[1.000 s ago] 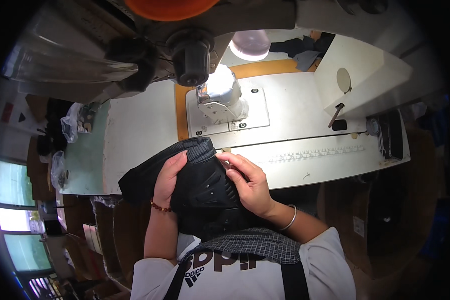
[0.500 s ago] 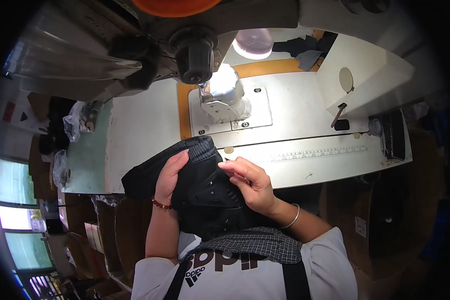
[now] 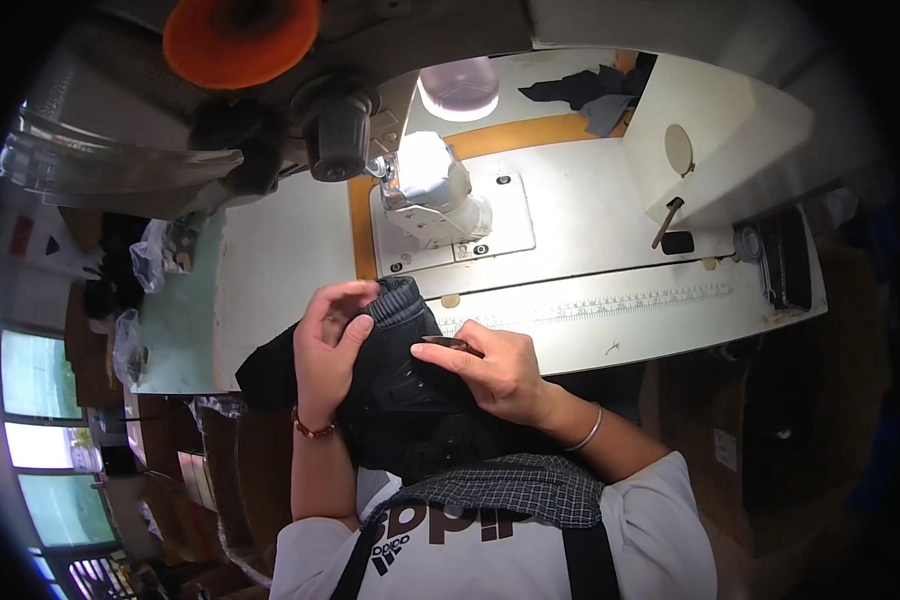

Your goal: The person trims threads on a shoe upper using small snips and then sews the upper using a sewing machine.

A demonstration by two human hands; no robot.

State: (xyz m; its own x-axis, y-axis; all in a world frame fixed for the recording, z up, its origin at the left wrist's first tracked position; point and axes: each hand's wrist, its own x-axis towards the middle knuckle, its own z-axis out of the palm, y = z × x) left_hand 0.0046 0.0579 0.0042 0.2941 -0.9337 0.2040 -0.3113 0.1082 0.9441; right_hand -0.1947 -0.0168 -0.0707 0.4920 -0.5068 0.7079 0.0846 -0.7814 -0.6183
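A black garment (image 3: 395, 375) with a ribbed, elastic-looking band (image 3: 397, 302) lies bunched over my lap and against the table's front edge. My left hand (image 3: 328, 335) is at the left of that band, its fingers curled to the band's edge and its thumb on the cloth; the fingertips are slightly blurred. Close to the right side of the garment, my right hand (image 3: 505, 375) is closed around a small, dark, pointed tool (image 3: 453, 344). Its tip points left over the cloth, and the index finger stretches out below it. Most of the tool is hidden in the palm.
Beyond my hands stands a white sewing machine (image 3: 435, 190) with a lit head area and a flat bed plate. A measuring scale (image 3: 610, 303) runs along the white table (image 3: 570, 230). Dark cloth scraps (image 3: 585, 95) lie at the back. An orange disc (image 3: 240, 40) hangs overhead.
My left fingers have lifted and shifted toward the band's left edge. The right hand has turned and moved slightly down, and the dark pointed tool now shows in it. The view has shifted a little.
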